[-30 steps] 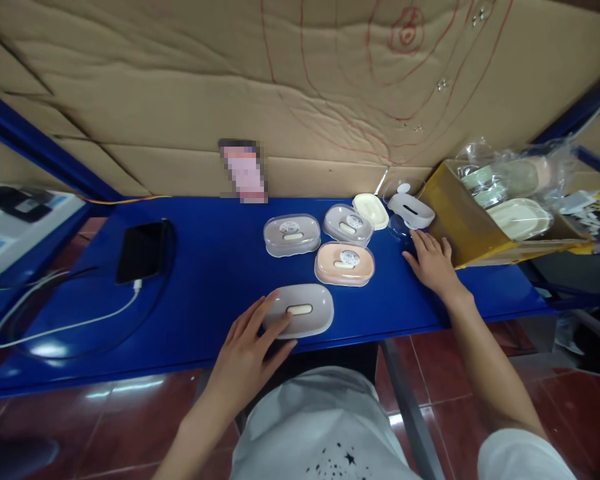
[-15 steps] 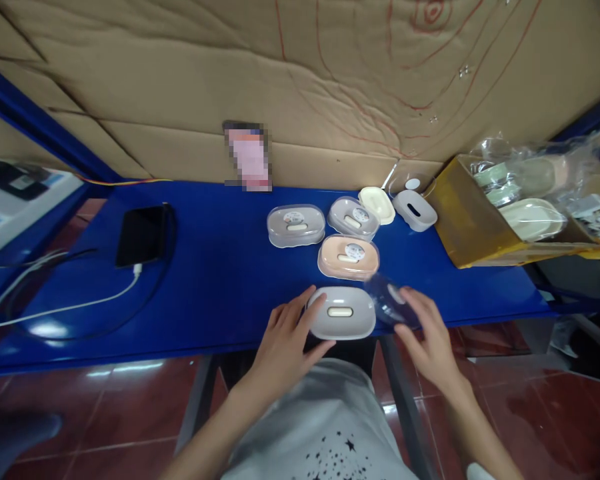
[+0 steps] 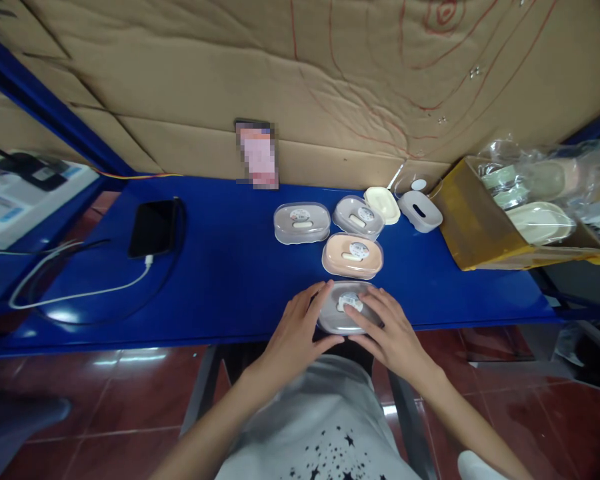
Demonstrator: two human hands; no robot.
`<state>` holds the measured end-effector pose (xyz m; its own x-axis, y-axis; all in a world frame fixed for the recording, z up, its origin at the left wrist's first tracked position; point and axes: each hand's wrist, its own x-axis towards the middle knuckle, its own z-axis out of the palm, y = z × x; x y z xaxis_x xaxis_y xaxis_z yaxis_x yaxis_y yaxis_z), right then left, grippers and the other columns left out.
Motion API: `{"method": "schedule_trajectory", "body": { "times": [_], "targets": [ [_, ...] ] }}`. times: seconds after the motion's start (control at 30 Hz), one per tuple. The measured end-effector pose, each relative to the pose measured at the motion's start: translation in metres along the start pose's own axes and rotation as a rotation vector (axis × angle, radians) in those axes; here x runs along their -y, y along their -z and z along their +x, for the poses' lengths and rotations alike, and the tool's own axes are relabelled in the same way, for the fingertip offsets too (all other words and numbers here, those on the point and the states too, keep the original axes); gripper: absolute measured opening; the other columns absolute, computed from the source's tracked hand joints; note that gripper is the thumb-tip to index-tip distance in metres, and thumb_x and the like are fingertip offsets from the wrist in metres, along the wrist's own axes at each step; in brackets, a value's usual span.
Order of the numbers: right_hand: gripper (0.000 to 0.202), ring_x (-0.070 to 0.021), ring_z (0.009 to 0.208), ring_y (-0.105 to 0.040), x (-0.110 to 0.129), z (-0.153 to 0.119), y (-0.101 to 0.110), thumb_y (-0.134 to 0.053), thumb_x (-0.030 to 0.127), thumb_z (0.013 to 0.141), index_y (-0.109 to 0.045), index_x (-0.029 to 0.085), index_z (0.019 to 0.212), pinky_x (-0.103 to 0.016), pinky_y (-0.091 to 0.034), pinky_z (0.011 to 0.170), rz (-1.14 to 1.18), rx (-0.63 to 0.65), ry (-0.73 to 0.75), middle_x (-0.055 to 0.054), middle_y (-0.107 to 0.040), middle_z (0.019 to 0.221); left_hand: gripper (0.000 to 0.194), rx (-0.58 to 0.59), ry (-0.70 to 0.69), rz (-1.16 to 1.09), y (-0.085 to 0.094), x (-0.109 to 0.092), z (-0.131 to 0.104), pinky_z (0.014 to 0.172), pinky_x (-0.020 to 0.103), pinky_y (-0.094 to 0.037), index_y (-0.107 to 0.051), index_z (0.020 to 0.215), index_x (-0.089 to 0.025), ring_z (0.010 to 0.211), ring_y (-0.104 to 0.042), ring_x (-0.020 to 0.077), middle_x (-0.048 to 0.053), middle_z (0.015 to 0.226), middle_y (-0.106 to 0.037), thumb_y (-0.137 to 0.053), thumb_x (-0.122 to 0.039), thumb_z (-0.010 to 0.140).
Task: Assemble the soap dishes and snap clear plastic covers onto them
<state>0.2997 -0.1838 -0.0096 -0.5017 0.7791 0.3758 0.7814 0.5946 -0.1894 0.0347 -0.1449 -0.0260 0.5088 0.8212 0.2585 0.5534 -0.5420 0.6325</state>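
A grey oval soap dish (image 3: pixel 335 321) lies at the front edge of the blue table, with its clear lid (image 3: pixel 350 287) over it and a round sticker on the lid. My left hand (image 3: pixel 300 327) grips the dish's left end, thumb at the near edge and fingers along the far side. From the right, my right hand (image 3: pixel 387 327) holds the lid, its fingers across the top and thumb at the near rim. Just behind is a peach soap dish (image 3: pixel 353 265) under a clear lid. Whether the lid is fully seated I cannot tell.
Two lidded grey dishes (image 3: pixel 302 233) (image 3: pixel 359 225), a cream tray (image 3: pixel 383 203) and a grey slotted piece (image 3: pixel 420 212) stand farther back. A cardboard box (image 3: pixel 463 223) holds wrapped parts at right. A phone (image 3: pixel 153 229) with a cable lies left on the table (image 3: pixel 220 267).
My right hand has moved left with the clear lid and brought it over the grey dish. My left hand has stayed at the dish's left end. The view has shifted slightly.
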Motion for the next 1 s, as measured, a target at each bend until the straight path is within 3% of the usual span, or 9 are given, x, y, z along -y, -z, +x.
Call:
{"method": "schedule_trajectory", "body": {
  "times": [0.1,0.2,0.3,0.37,0.43,0.57,0.8,0.9,1.0],
  "targets": [
    [0.068,-0.0379,0.152,-0.051,-0.01,-0.019,0.007,-0.068,0.035,0.104,-0.041,0.039,0.167,-0.066,-0.051,0.119,-0.011,-0.002,-0.05,-0.011,-0.062,0.152,0.092,0.024,-0.082,0.017,0.02,-0.005,0.013,0.117,0.06,-0.051,-0.017,0.173,-0.031,0.151,-0.05,0.038,0.018,0.167,-0.046,-0.072,-0.052,0.101],
    [0.071,-0.0408,0.15,-0.052,-0.028,-0.044,0.015,-0.071,0.033,0.102,-0.042,0.039,0.167,-0.069,-0.048,0.118,-0.072,-0.068,-0.161,-0.013,-0.061,0.152,0.073,0.033,-0.245,0.124,0.034,-0.012,0.049,0.122,0.058,-0.046,-0.032,0.169,-0.027,0.152,-0.049,0.0366,0.018,0.167,-0.047,-0.065,-0.044,0.106],
    [0.067,-0.0435,0.151,-0.05,-0.05,-0.062,0.022,-0.069,0.034,0.103,-0.044,0.038,0.165,-0.074,-0.04,0.119,-0.198,-0.153,-0.311,-0.014,-0.06,0.155,0.071,0.084,-0.399,0.282,0.03,-0.01,0.099,0.128,0.063,-0.035,-0.046,0.163,-0.025,0.159,-0.039,0.0402,0.02,0.172,-0.04,-0.072,-0.047,0.101],
    [0.063,-0.0438,0.153,-0.048,-0.065,-0.064,0.024,-0.065,0.036,0.105,-0.045,0.037,0.165,-0.074,-0.04,0.119,-0.24,-0.207,-0.383,-0.014,-0.059,0.158,0.075,0.134,-0.408,0.362,0.023,-0.003,0.126,0.129,0.07,-0.027,-0.05,0.161,-0.027,0.162,-0.034,0.0444,0.019,0.175,-0.036,-0.079,-0.049,0.096],
    [0.061,-0.0429,0.153,-0.047,-0.078,-0.059,0.023,-0.063,0.037,0.106,-0.045,0.035,0.165,-0.072,-0.042,0.119,-0.233,-0.247,-0.404,-0.014,-0.057,0.161,0.074,0.153,-0.38,0.402,0.017,0.007,0.14,0.129,0.073,-0.024,-0.054,0.159,-0.028,0.16,-0.037,0.0464,0.018,0.174,-0.039,-0.082,-0.048,0.094],
    [0.062,-0.0411,0.155,-0.046,-0.087,-0.03,0.015,-0.062,0.036,0.106,-0.044,0.034,0.166,-0.07,-0.045,0.12,-0.191,-0.23,-0.35,-0.014,-0.055,0.163,0.064,0.085,-0.319,0.427,0.026,0.029,0.122,0.129,0.069,-0.029,-0.061,0.153,-0.027,0.156,-0.044,0.0445,0.017,0.169,-0.047,-0.08,-0.046,0.095],
    [0.07,-0.0363,0.165,-0.031,-0.057,0.042,-0.01,-0.052,0.035,0.111,-0.023,0.035,0.174,-0.064,-0.042,0.125,-0.048,-0.041,-0.19,-0.012,-0.039,0.175,0.053,-0.131,-0.178,0.566,0.067,0.061,0.049,0.129,0.075,-0.023,-0.053,0.159,-0.027,0.161,-0.037,0.0443,0.019,0.173,-0.04,-0.062,-0.037,0.107],
    [0.067,-0.0311,0.168,-0.024,-0.066,0.069,-0.01,-0.042,0.041,0.114,-0.015,0.034,0.176,-0.064,-0.031,0.131,0.048,0.016,-0.13,-0.011,-0.028,0.18,0.059,-0.248,-0.097,0.583,0.069,0.053,0.032,0.129,0.076,-0.021,-0.047,0.163,-0.03,0.163,-0.034,0.0439,0.018,0.176,-0.036,-0.061,-0.023,0.106],
    [0.061,-0.029,0.167,-0.028,-0.104,0.089,-0.004,-0.031,0.044,0.116,-0.019,0.032,0.175,-0.064,-0.027,0.132,0.07,-0.078,-0.241,-0.011,-0.033,0.179,0.071,-0.258,-0.123,0.544,0.056,0.029,0.027,0.131,0.074,-0.023,-0.039,0.167,-0.032,0.164,-0.032,0.0418,0.016,0.176,-0.036,-0.06,-0.013,0.102]
  ]
}}
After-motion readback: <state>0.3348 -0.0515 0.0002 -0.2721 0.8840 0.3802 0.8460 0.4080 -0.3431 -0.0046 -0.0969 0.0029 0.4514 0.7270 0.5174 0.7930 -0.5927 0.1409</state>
